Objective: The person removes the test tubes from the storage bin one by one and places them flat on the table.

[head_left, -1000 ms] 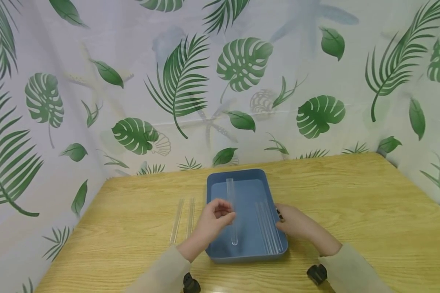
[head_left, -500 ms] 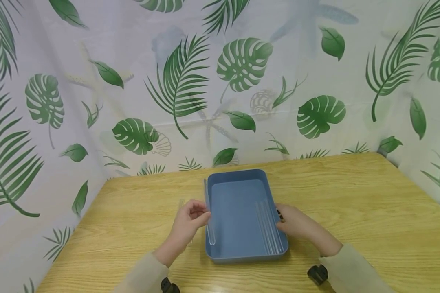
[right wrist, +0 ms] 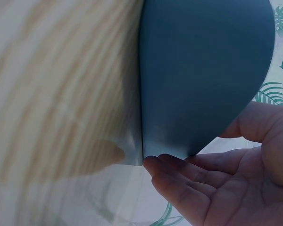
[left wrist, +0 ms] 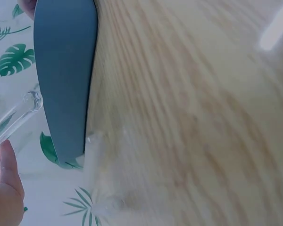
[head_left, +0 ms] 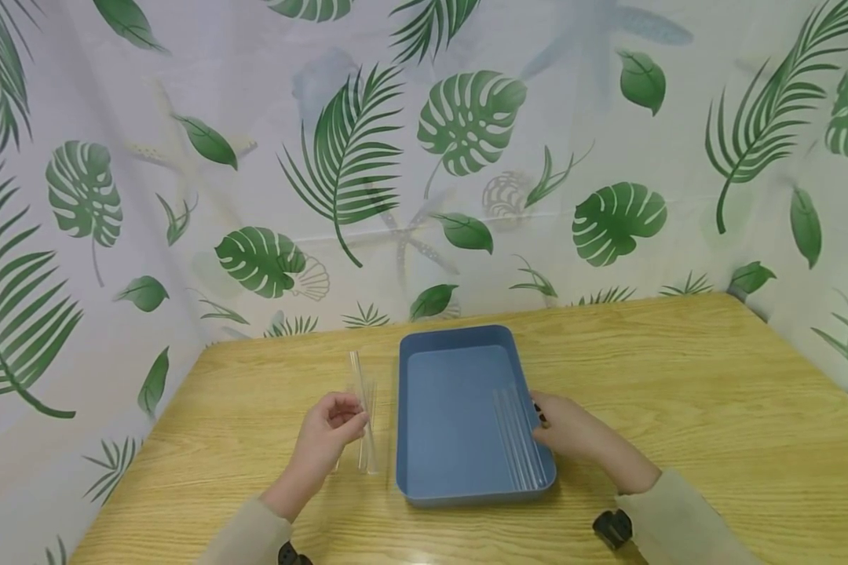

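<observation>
My left hand (head_left: 323,435) pinches a clear glass test tube (head_left: 357,375) between thumb and fingers, left of the blue tray (head_left: 452,416). In the left wrist view the tube's rounded end (left wrist: 34,100) points toward the tray's outer wall (left wrist: 63,70). Behind the held tube, more test tubes (head_left: 363,457) lie on the table, partly hidden by my hand. My right hand (head_left: 568,430) grips the tray's right wall; the right wrist view has its fingers (right wrist: 179,186) against the outside of the wall. Several test tubes (head_left: 517,443) lie side by side along the tray's right side.
The wooden table (head_left: 678,392) reaches back to a white cloth (head_left: 537,259) printed with green leaves, which also hangs at both sides. A black wrist strap piece (head_left: 612,529) sits at my right sleeve (head_left: 678,518).
My left hand has moved left with the test tube, from over the tray, across its left rim, to above the tubes on the table. My right hand and the tray have stayed put.
</observation>
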`<move>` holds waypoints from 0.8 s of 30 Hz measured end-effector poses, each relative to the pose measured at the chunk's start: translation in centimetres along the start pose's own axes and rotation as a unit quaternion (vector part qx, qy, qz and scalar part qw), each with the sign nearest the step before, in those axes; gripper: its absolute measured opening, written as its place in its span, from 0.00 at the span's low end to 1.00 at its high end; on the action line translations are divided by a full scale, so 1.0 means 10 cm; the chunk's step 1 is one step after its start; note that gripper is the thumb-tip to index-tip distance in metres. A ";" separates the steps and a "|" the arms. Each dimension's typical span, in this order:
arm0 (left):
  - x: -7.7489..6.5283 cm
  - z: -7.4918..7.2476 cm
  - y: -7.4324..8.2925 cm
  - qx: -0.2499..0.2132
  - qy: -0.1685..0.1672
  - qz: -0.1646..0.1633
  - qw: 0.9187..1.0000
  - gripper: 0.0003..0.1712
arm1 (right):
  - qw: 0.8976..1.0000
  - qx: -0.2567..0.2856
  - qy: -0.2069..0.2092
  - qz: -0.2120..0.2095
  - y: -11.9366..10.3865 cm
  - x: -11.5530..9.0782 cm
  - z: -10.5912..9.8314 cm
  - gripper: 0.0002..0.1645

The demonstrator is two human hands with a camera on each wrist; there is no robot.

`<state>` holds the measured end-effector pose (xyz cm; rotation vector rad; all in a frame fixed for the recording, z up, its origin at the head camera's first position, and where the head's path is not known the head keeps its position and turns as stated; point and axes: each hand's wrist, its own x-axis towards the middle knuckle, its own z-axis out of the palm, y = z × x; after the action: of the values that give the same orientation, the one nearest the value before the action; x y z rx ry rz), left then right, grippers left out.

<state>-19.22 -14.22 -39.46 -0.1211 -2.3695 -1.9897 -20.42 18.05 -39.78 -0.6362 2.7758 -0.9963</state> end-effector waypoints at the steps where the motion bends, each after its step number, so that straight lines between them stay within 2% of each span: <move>1: 0.00 -0.02 -0.01 0.003 0.004 -0.002 1.000 0.10 | 1.000 0.001 0.001 0.000 0.00 0.00 0.00 0.29; 17: -0.01 -0.31 -0.08 0.061 0.047 -0.015 0.997 0.09 | 1.000 -0.001 -0.002 -0.009 -0.02 0.00 -0.01 0.30; 24: 0.04 -0.39 -0.04 0.125 0.071 -0.015 0.989 0.11 | 1.000 0.003 -0.002 -0.008 -0.02 -0.01 0.00 0.30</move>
<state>-19.68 -18.11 -39.18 0.0634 -2.5128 -1.6316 -20.29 17.98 -39.64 -0.6600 2.7673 -1.0046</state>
